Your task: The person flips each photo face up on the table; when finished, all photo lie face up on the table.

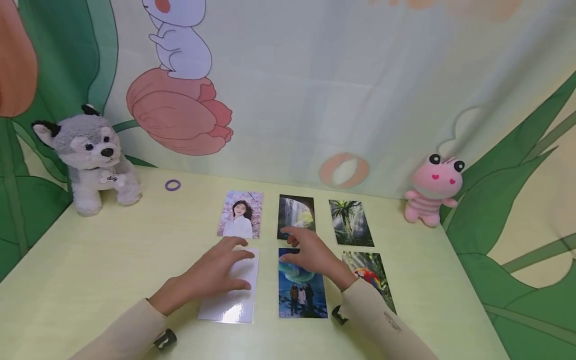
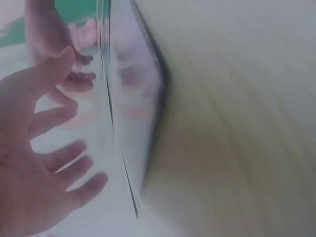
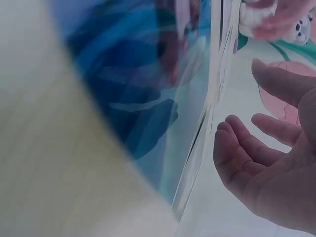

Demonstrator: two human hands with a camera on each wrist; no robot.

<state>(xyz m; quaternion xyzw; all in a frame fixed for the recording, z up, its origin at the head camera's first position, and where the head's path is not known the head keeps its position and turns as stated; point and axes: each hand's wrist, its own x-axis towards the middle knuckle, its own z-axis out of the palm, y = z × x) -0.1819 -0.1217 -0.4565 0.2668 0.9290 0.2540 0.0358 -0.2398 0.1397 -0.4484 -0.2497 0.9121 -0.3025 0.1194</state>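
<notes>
My left hand [image 1: 211, 272] hovers with spread fingers over a glossy, pale photo card [image 1: 229, 307] at the front left; it holds nothing. Loosely bent, the fingers of my right hand [image 1: 310, 252] are over the upper part of a blue photo [image 1: 302, 295] of three people under a green glow, and nothing is in them. The index finger overlaps the lower edge of a waterfall photo [image 1: 294, 212] behind it. In the right wrist view the blue photo [image 3: 143, 74] lies beside the hand, fingers apart from it.
A portrait photo [image 1: 240, 215] and a palm photo [image 1: 351, 220] lie in the back row; a parrot photo [image 1: 375, 275] is partly under the right sleeve. A plush husky [image 1: 96, 160], a purple ring [image 1: 173, 185] and a pink plush frog [image 1: 434, 190] are along the table's back.
</notes>
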